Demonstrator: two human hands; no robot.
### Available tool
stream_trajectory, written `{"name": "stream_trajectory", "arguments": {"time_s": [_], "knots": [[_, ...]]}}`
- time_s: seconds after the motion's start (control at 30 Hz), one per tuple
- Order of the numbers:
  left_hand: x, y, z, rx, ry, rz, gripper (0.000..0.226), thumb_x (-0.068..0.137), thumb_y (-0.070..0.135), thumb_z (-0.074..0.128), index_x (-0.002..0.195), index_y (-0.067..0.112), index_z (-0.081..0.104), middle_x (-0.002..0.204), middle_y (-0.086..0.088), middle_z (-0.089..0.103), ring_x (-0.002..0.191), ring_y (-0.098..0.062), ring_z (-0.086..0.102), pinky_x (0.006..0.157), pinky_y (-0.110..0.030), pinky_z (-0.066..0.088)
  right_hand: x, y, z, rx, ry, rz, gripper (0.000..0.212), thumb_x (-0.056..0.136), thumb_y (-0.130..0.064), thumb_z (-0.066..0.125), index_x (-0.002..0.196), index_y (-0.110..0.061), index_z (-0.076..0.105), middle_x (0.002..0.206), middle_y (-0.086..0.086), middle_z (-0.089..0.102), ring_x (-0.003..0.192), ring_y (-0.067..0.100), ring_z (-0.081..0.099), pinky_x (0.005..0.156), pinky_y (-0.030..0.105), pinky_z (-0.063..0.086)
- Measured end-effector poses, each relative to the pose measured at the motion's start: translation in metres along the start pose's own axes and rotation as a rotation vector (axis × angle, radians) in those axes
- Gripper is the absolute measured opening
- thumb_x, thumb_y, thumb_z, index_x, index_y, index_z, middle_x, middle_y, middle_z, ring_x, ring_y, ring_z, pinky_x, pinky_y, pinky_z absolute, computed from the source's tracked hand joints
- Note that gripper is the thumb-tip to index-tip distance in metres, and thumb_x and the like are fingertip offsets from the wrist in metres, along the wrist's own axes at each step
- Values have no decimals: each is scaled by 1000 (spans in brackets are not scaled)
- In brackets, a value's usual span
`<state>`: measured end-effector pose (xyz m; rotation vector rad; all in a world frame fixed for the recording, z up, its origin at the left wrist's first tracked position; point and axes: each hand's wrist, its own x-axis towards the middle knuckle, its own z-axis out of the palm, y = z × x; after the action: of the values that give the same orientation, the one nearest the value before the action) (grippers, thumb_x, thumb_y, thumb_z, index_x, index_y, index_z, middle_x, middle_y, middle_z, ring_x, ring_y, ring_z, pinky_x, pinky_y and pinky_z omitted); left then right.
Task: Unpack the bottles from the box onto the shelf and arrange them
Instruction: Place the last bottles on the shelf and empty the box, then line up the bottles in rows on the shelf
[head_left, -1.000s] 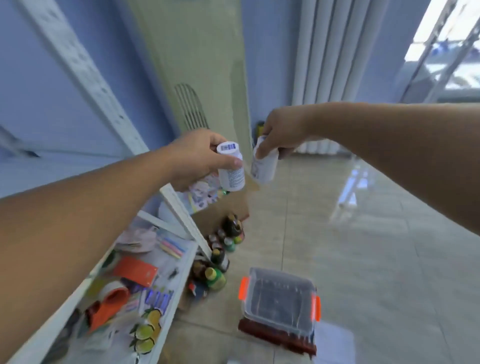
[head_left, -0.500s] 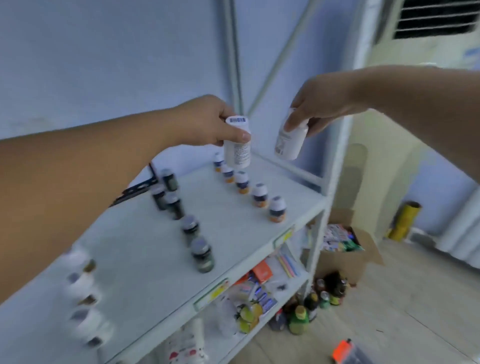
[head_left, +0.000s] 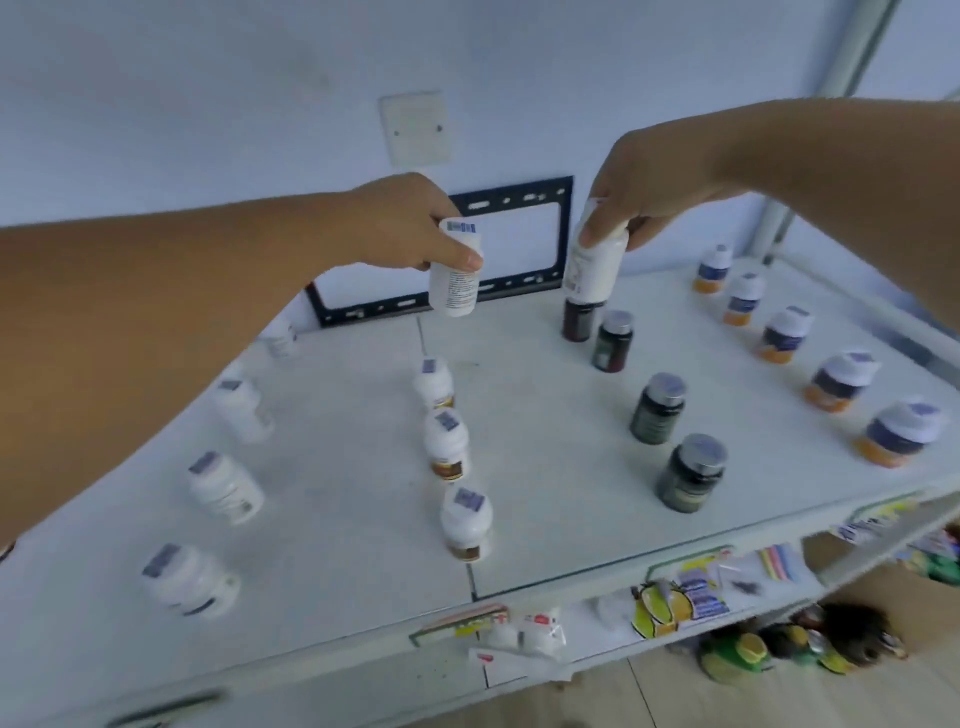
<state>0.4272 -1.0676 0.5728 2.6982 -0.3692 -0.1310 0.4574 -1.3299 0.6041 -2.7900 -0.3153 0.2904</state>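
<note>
Fingers (head_left: 470, 258) of my left hand (head_left: 405, 223) grip a white bottle (head_left: 453, 273); right hand (head_left: 644, 192) grips a second white bottle (head_left: 592, 265). Both hang above the shelf (head_left: 519, 457), near its back, over rows of standing bottles.

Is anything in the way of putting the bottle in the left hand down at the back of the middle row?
Nothing visible. The left hand holds its white bottle in the air over bare shelf behind the middle row's rearmost bottle. The black frame stands farther back, by the wall.
</note>
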Motion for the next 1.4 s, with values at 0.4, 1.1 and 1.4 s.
{"name": "stream_trajectory", "arguments": {"time_s": [0.4, 1.1, 1.4], "knots": [[39, -120, 87, -195, 107, -287, 34, 80, 44, 78, 98, 16, 74, 94, -4, 73, 85, -20, 70, 75, -39, 57, 181, -73, 97, -111, -142, -226, 53, 52, -59, 73, 77, -12, 74, 64, 2, 73, 57, 19, 63, 61, 29, 52], [41, -142, 103, -309, 83, -427, 52, 77, 61, 73, 115, 26, 66, 111, 13, 68, 99, -6, 65, 71, -21, 52, 264, -88, 182, -259, -241, -356, 56, 69, -62, 66, 62, -8, 52, 52, 5, 50, 46, 23, 43, 52, 29, 33], [-46, -173, 9, -52, 184, -452, 31, 86, 53, 67, 107, 32, 68, 112, 12, 66, 86, -3, 62, 68, -17, 41, 225, -119, 148, -301, -38, -340, 86, 83, -71, 53, 141, -7, 48, 148, 10, 46, 134, 35, 42, 105, 48, 36]]}}
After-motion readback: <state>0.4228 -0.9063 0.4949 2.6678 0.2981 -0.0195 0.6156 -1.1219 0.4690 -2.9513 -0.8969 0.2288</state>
